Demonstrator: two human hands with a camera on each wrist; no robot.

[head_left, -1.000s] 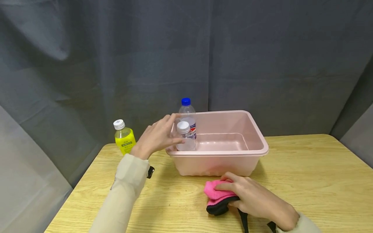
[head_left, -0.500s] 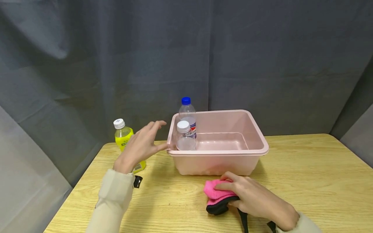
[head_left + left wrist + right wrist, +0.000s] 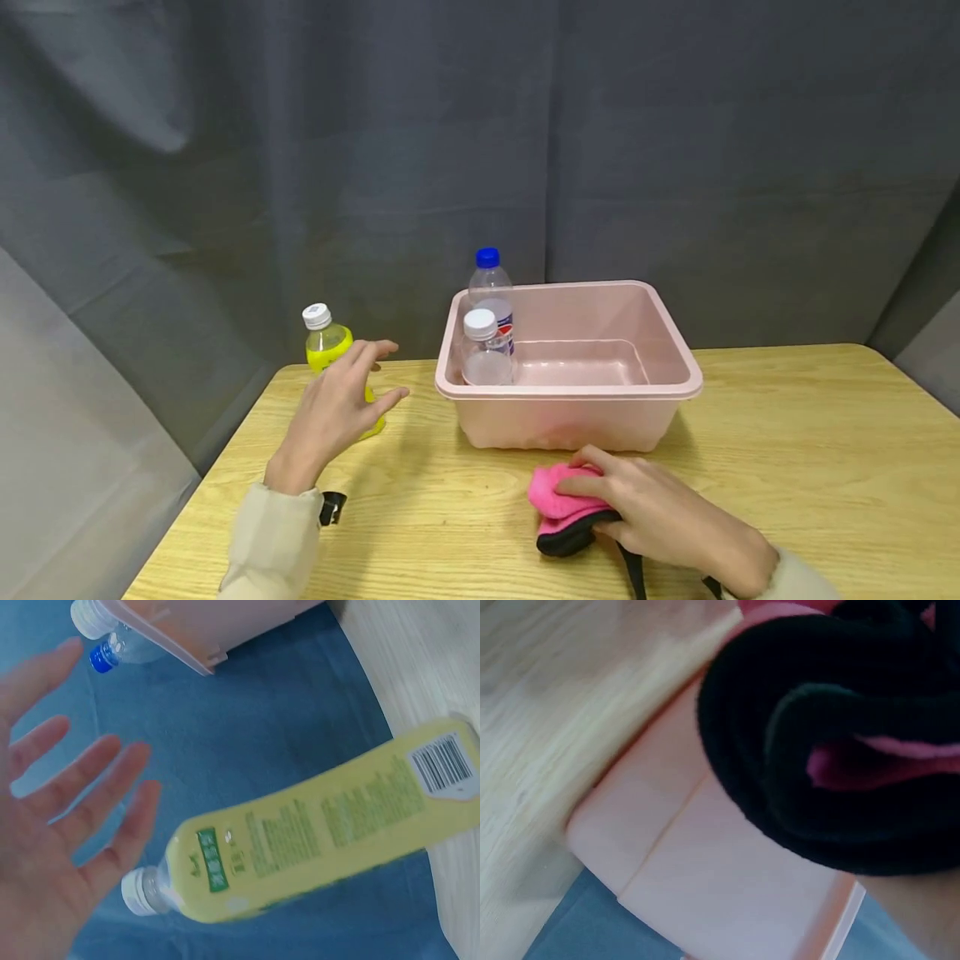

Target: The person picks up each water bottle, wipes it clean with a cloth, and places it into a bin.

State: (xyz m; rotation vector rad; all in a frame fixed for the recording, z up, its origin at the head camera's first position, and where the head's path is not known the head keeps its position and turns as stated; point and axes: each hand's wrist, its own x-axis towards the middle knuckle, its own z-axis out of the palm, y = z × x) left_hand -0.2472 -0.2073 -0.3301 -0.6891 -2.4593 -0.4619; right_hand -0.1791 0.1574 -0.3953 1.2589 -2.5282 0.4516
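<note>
My left hand (image 3: 333, 412) has its fingers spread and holds nothing. It is beside a yellow-labelled bottle (image 3: 322, 354) with a white cap, overlapping its lower part in the head view. In the left wrist view the bottle (image 3: 300, 829) shows whole to the right of the spread fingers (image 3: 112, 806). My right hand (image 3: 652, 508) pinches a folded pink and black cloth (image 3: 558, 496) over the table front. The right wrist view shows the cloth's rolled black edge (image 3: 742, 772) close up.
A pink plastic basin (image 3: 570, 421) stands mid-table. Inside its left end are a clear bottle with a white cap (image 3: 481, 323) and a taller clear one with a blue cap (image 3: 487, 257). A grey curtain (image 3: 420, 150) hangs behind the wooden table (image 3: 810, 450).
My left hand has moved left and down, from beside the bottles in the basin to the yellow-labelled bottle. The right hand keeps its hold on the cloth.
</note>
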